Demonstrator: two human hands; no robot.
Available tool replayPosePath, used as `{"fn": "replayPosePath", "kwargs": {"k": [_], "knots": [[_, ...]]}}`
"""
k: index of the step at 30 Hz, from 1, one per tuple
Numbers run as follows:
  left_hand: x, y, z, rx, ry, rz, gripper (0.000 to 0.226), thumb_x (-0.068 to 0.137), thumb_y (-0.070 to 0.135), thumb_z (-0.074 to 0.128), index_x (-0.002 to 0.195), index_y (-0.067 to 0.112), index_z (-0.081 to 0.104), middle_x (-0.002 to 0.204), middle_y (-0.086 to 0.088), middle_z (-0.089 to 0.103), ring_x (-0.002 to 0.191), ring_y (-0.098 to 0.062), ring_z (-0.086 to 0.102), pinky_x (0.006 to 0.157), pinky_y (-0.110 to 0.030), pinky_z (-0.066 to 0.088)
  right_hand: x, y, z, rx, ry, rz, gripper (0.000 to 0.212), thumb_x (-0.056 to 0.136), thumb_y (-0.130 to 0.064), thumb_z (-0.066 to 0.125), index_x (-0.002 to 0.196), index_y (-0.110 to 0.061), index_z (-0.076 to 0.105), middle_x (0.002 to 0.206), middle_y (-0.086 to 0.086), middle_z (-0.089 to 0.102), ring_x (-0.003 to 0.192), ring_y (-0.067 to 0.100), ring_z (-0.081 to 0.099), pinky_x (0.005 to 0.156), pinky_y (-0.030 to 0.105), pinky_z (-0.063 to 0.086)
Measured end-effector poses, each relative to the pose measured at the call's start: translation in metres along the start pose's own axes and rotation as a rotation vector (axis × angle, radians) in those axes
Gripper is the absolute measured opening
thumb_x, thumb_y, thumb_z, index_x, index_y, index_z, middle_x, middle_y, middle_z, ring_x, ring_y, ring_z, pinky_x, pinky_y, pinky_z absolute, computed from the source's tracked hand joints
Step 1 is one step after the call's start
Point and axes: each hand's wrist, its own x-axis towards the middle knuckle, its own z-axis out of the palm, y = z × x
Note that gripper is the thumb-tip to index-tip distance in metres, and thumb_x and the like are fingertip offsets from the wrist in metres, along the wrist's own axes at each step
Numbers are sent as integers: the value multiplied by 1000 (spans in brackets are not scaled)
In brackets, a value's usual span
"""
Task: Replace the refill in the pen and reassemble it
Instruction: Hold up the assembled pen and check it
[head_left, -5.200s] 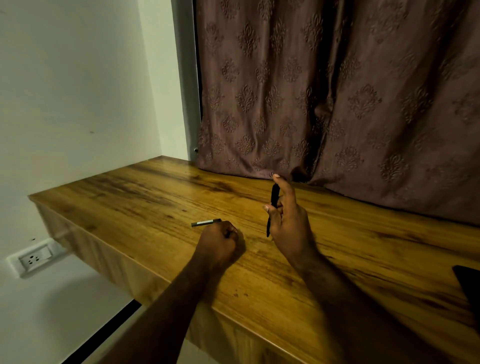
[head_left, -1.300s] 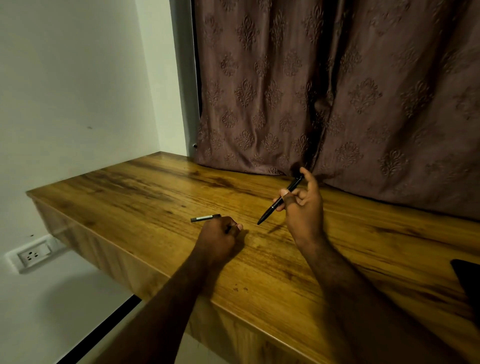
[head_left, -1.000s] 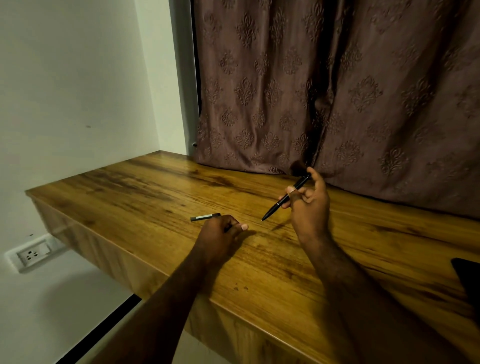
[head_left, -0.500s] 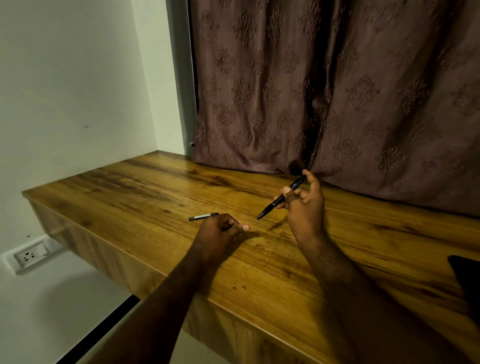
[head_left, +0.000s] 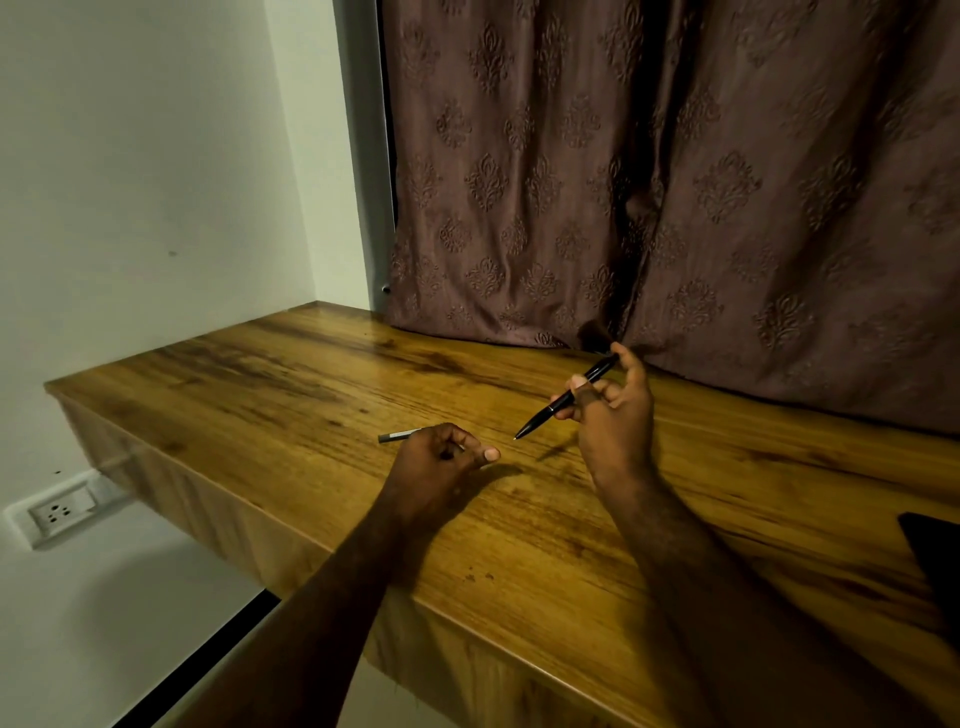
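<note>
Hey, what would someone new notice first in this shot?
The black pen, held slanted above the wooden desk in the right hand, tip pointing down-left. Just left of it, the left hand rests curled on the desk, a slim grey piece poking out of its grip. Behind both hangs a patterned brown curtain.

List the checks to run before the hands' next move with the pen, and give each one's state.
1. Grip of right hand on pen: ok.
2. The pen lifted off the table: ok.
3. The pen in one piece, tip showing: ok.
4. Hold of left hand on grey stick, low at the table: ok.
5. New refill inside the pen: cannot tell.
</note>
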Motion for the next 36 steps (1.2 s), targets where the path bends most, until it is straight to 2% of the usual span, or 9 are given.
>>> {"fn": "replayPosePath", "kwargs": {"k": [3, 6, 11, 17, 21, 23, 26, 32, 36], "knots": [[1, -5, -3, 138, -8, 46, 51, 83, 28, 73, 130, 23, 54, 83, -5, 64, 64, -8, 62, 56, -24, 47, 3, -1, -2, 34, 57, -4, 55, 91, 1, 57, 140, -15, 37, 77, 6, 65, 54, 11, 63, 59, 29, 54], [-6, -6, 1, 111, -51, 14, 67, 86, 26, 69, 144, 33, 35, 90, -1, 64, 69, -6, 61, 62, -23, 47, 4, -2, -3, 111, 98, 14, 55, 91, 1, 56, 139, -16, 34, 81, 7, 66, 57, 15, 65, 61, 29, 55], [-25, 9, 17, -127, -86, -95, 68, 92, 4, 59, 148, 26, 29, 101, -15, 58, 64, -9, 55, 49, -11, 46, 4, 3, 0, 175, 143, 77, 57, 93, -1, 55, 140, -17, 29, 110, 18, 62, 56, 8, 68, 63, 27, 58], [-35, 16, 28, -186, -130, -47, 77, 90, -2, 58, 151, 26, 19, 97, -11, 62, 52, 2, 60, 49, -10, 46, -2, 8, 3, 151, 142, 93, 63, 93, -2, 55, 143, -21, 23, 122, 18, 53, 60, 6, 70, 69, 30, 58], [-37, 18, 26, -138, -145, -16, 80, 89, 0, 60, 151, 26, 18, 105, -17, 63, 54, 3, 59, 51, -10, 46, -5, 10, 5, 110, 131, 93, 59, 92, -3, 57, 141, -20, 28, 121, 16, 54, 63, 12, 71, 63, 26, 58], [-39, 21, 26, -177, -143, -33, 78, 90, -3, 58, 151, 25, 18, 107, -22, 60, 51, 3, 59, 48, -9, 46, -6, 9, 6, 94, 135, 79, 58, 92, -2, 57, 140, -19, 29, 118, 16, 54, 63, 10, 70, 65, 29, 59], [-38, 23, 27, -234, -130, -41, 77, 89, -7, 56, 151, 23, 20, 101, -15, 59, 48, 2, 60, 44, -9, 45, -6, 5, 6, 77, 148, 60, 56, 92, -2, 57, 140, -17, 30, 112, 13, 56, 61, 4, 70, 66, 30, 59], [-36, 19, 25, -231, -109, -44, 73, 90, -5, 57, 150, 23, 26, 100, -14, 60, 48, 1, 59, 44, -9, 44, -5, 3, 6, 104, 165, 50, 52, 92, 2, 55, 137, -11, 32, 98, 7, 58, 68, 10, 68, 61, 24, 59], [-33, 14, 23, -183, -106, -40, 72, 89, -1, 60, 149, 25, 29, 94, -7, 64, 51, 1, 57, 45, -10, 44, -4, 5, 6, 104, 164, 49, 53, 91, 2, 55, 137, -11, 31, 105, 13, 58, 64, 6, 69, 59, 22, 58]]}}
